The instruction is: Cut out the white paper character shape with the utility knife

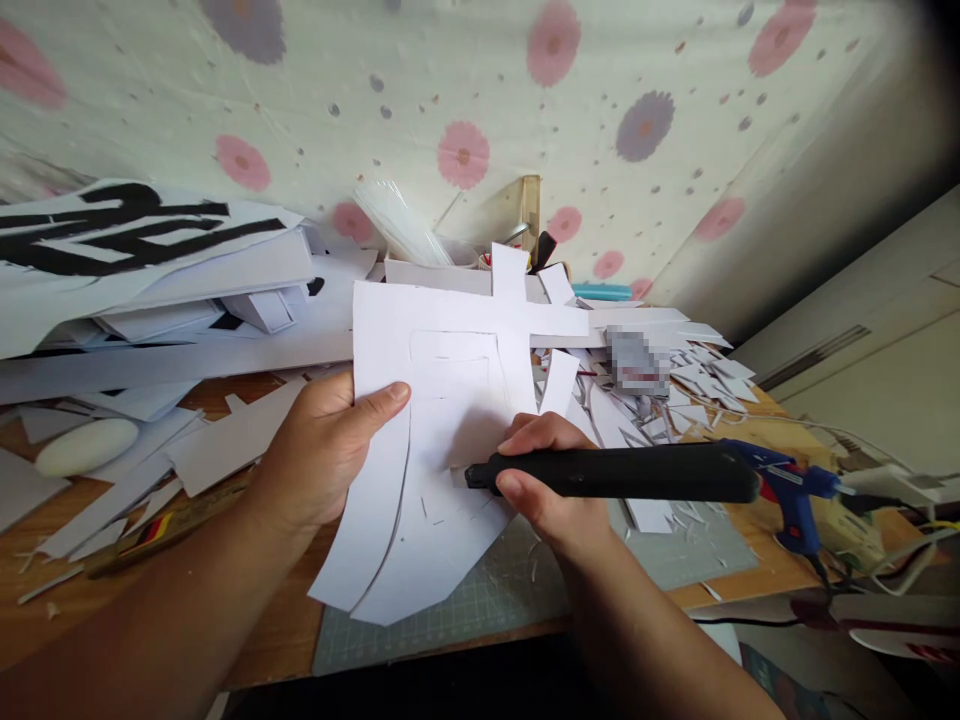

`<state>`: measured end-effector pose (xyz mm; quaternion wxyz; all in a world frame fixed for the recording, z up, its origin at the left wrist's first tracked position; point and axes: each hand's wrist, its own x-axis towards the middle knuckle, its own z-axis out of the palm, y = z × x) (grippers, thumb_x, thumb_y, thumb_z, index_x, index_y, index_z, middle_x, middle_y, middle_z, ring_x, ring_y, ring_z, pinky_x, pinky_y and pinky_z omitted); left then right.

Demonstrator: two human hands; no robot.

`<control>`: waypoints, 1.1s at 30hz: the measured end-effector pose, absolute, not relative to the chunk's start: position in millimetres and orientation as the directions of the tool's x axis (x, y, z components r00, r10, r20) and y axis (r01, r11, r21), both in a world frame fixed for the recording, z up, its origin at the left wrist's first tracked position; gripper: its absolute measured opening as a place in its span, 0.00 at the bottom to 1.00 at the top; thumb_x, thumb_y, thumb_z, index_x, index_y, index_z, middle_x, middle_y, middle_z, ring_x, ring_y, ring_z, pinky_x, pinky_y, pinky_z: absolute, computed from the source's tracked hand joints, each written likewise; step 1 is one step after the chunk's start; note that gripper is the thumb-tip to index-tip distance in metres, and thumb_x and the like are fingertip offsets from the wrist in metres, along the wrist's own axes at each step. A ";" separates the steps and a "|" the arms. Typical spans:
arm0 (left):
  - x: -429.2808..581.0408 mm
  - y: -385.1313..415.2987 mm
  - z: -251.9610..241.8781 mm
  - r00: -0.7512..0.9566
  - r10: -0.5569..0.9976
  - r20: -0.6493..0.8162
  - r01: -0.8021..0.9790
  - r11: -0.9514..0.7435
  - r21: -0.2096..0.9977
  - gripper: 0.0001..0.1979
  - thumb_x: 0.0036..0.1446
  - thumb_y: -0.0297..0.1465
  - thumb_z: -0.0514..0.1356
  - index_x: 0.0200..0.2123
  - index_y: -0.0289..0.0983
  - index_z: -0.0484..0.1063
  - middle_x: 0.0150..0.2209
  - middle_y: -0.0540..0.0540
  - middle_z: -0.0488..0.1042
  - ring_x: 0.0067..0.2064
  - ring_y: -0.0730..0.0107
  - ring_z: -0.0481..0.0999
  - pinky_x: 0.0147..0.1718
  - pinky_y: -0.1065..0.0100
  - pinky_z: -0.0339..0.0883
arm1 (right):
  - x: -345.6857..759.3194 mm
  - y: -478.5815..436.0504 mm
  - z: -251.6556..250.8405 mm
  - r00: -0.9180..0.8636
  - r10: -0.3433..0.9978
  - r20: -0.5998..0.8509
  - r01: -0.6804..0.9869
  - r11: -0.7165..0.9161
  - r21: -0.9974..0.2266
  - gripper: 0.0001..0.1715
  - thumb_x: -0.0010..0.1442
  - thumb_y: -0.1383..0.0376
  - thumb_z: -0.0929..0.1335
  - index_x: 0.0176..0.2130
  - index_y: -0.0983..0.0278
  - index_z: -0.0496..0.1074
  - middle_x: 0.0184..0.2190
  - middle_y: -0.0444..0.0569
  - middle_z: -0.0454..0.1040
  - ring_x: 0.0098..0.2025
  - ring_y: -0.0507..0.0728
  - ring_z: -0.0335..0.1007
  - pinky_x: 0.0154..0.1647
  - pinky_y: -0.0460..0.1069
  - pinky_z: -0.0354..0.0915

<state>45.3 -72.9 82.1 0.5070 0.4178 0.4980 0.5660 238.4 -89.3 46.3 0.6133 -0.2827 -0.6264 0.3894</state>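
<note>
The step in hand looks like cutting: 1 knife [622, 473] is at a white board [450, 430] marked with lines. The board is in the middle, above the near cutting mat [517, 590]; whether it rests there, I cannot tell. Another stroke would call for a steady board and a blade kept on its line. The left hand [330, 450] pinches the left edge, thumb on top. The right hand [555, 485] grips the knife, thumb on the near side, handle pointing right, blade left; whether it bites is unclear.
</note>
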 end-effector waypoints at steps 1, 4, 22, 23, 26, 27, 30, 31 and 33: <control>44.6 -72.5 82.0 -0.142 0.989 -0.034 -0.162 0.010 0.987 0.17 0.45 0.43 0.71 0.36 0.40 0.81 0.33 0.44 0.81 0.34 0.52 0.80 0.29 0.63 0.73 | 238.7 -87.5 43.4 -0.076 0.833 0.548 -0.181 0.529 -0.829 0.13 0.54 0.55 0.75 0.32 0.59 0.71 0.24 0.41 0.69 0.23 0.51 0.66 0.22 0.46 0.64; 42.9 -72.4 82.1 -0.118 0.991 -0.067 -0.213 0.041 0.976 0.16 0.44 0.41 0.72 0.35 0.40 0.80 0.31 0.44 0.81 0.31 0.53 0.80 0.29 0.62 0.74 | 236.7 -83.1 36.4 0.005 0.829 0.559 -0.295 0.536 -0.791 0.14 0.57 0.51 0.73 0.39 0.56 0.74 0.28 0.42 0.70 0.24 0.52 0.71 0.22 0.47 0.67; 58.3 -79.1 75.1 -0.096 0.989 -0.111 -0.339 0.072 0.938 0.24 0.43 0.40 0.74 0.44 0.38 0.78 0.37 0.44 0.82 0.39 0.51 0.81 0.45 0.55 0.76 | 220.4 -103.0 53.8 0.184 0.572 0.799 0.500 0.646 -0.577 0.10 0.58 0.65 0.71 0.42 0.55 0.74 0.27 0.44 0.75 0.25 0.54 0.72 0.25 0.49 0.69; 58.7 -79.5 75.0 -0.104 0.989 -0.105 -0.333 0.065 0.941 0.25 0.43 0.41 0.74 0.44 0.38 0.78 0.37 0.44 0.82 0.38 0.52 0.82 0.44 0.56 0.76 | 219.9 -101.2 53.8 0.161 0.558 0.814 0.500 0.665 -0.555 0.10 0.58 0.65 0.70 0.42 0.55 0.74 0.26 0.43 0.74 0.23 0.54 0.71 0.22 0.48 0.68; 58.6 -80.5 75.3 -0.114 0.989 -0.091 -0.321 0.050 0.946 0.26 0.43 0.42 0.74 0.45 0.37 0.78 0.37 0.44 0.82 0.37 0.54 0.81 0.42 0.59 0.76 | 218.3 -96.3 52.7 0.135 0.521 0.843 0.484 0.708 -0.515 0.10 0.59 0.65 0.70 0.43 0.55 0.74 0.24 0.42 0.72 0.20 0.52 0.68 0.19 0.47 0.65; 58.3 -80.8 75.6 -0.113 0.989 -0.093 -0.321 0.052 0.946 0.26 0.43 0.42 0.74 0.45 0.37 0.78 0.37 0.44 0.82 0.37 0.54 0.81 0.41 0.59 0.76 | 217.6 -95.2 52.2 0.140 0.515 0.845 0.485 0.708 -0.512 0.11 0.59 0.65 0.70 0.43 0.55 0.73 0.24 0.42 0.72 0.20 0.52 0.68 0.19 0.47 0.65; 57.7 -81.4 76.5 -0.104 0.990 -0.094 -0.331 0.055 0.942 0.25 0.43 0.42 0.74 0.44 0.38 0.79 0.37 0.45 0.82 0.37 0.54 0.81 0.39 0.59 0.76 | 215.7 -93.6 51.1 0.160 0.518 0.841 0.484 0.701 -0.524 0.11 0.59 0.65 0.70 0.43 0.55 0.74 0.25 0.42 0.73 0.22 0.52 0.70 0.21 0.47 0.67; 57.6 -81.6 76.9 -0.103 0.991 -0.090 -0.332 0.051 0.942 0.24 0.43 0.42 0.74 0.43 0.38 0.79 0.37 0.45 0.82 0.37 0.54 0.81 0.39 0.60 0.76 | 215.4 -93.5 50.9 0.161 0.522 0.837 0.479 0.701 -0.529 0.10 0.59 0.64 0.70 0.43 0.55 0.74 0.25 0.42 0.74 0.22 0.53 0.71 0.21 0.47 0.68; 57.8 -82.0 77.6 -0.109 0.991 -0.083 -0.327 0.043 0.944 0.22 0.44 0.42 0.73 0.42 0.39 0.79 0.37 0.45 0.82 0.38 0.53 0.81 0.40 0.59 0.76 | 215.4 -93.8 50.7 0.152 0.535 0.831 0.468 0.702 -0.537 0.10 0.59 0.63 0.71 0.43 0.55 0.74 0.24 0.42 0.74 0.22 0.53 0.71 0.21 0.47 0.68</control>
